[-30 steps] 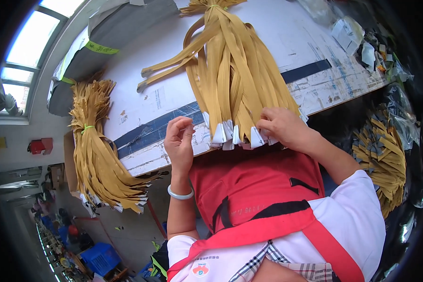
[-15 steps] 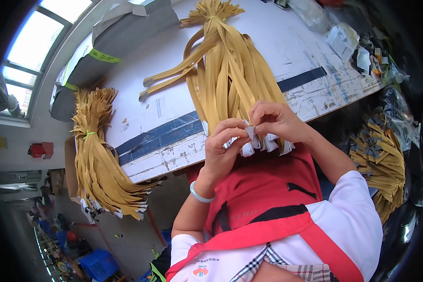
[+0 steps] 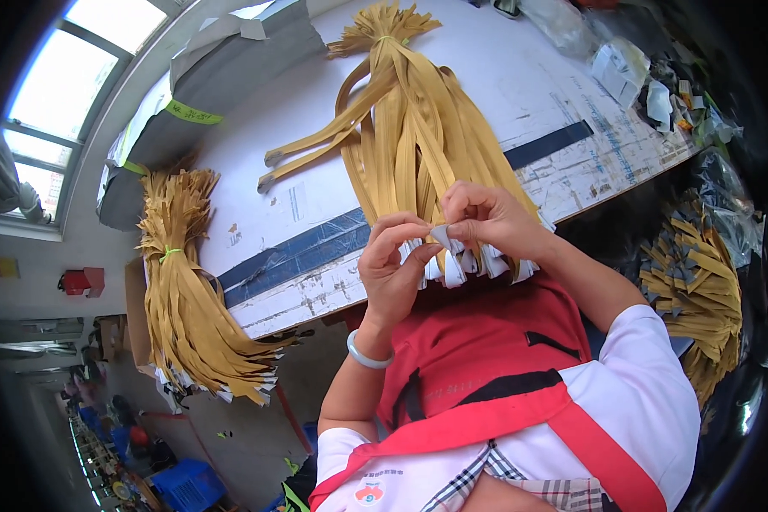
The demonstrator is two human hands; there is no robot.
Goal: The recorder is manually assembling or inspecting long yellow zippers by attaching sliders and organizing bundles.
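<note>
A bundle of long mustard-coloured zipper tapes (image 3: 410,128) lies on the table, tied near its far end. Its near ends carry white and grey tabs (image 3: 452,271) that hang at the table's front edge. Over these ends, my right hand (image 3: 497,224) pinches one small grey-white tab (image 3: 441,236) between thumb and bent fingers. From the other side, my left hand (image 3: 392,266) holds the same tab at its fingertips, the thumb a little lower. The fingers partly cover the tape behind the tab.
A second tied bundle (image 3: 179,290) hangs over the table's left edge. More tapes (image 3: 695,299) are heaped at the right, below the table. Clear plastic and scraps (image 3: 623,72) lie at the far right. A grey sheet-covered box (image 3: 213,85) stands at the far left.
My hands have turned the tab slightly and shifted a little left. The left thumb has spread farther from its index finger. The bundles stay where they were, while the view has swung slightly.
</note>
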